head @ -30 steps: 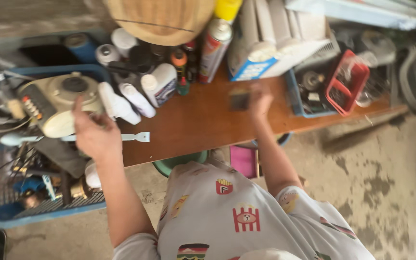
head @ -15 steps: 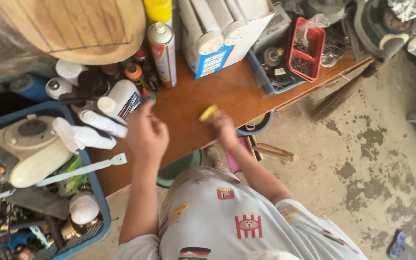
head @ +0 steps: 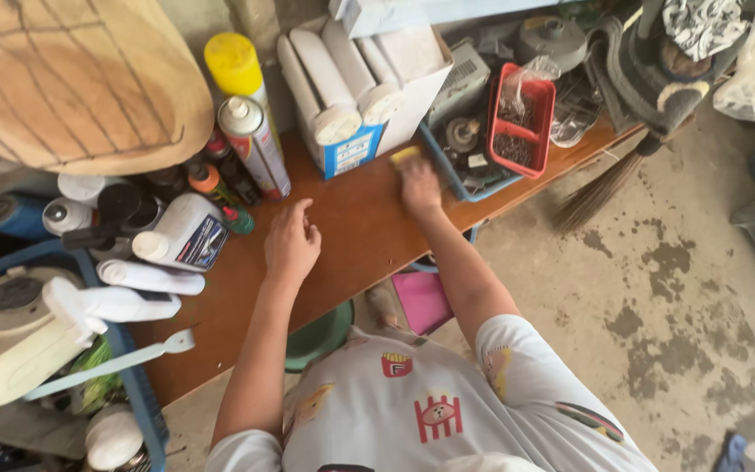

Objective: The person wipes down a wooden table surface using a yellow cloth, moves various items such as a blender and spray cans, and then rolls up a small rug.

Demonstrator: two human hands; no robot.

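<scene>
Fingers [head: 301, 212] of the left hand [head: 290, 243]: loosely spread and released, holding nothing, palm down just over the bare middle of the brown wooden surface [head: 356, 232]. Fingers of the right hand [head: 419, 185]: pressed down flat on a small yellow pad [head: 405, 156], most of it hidden under the hand; whether they grip it or only press on it cannot be told. Yellow pad: on the far part of the surface, just in front of the white box [head: 369, 87] of white tubes and beside the blue tray [head: 458, 175]. Red tray [head: 522, 122]: in the blue tray, holding small dark hardware. Spray cans: one with a yellow cap [head: 236, 68], one silver with a white nozzle [head: 255, 144], upright at the far edge, left of the white box. White bottle [head: 181, 238]: lying on its side to the left of the left hand, with white tubes [head: 146, 278] nearer. Blue crate [head: 137, 398]: at the left end, containing a cream-coloured machine [head: 10, 328]. Broom [head: 605, 188]: leaning off the right end of the surface over a stained concrete floor [head: 675, 288]. Wooden board [head: 72, 83]: far left, curved in outline.
</scene>
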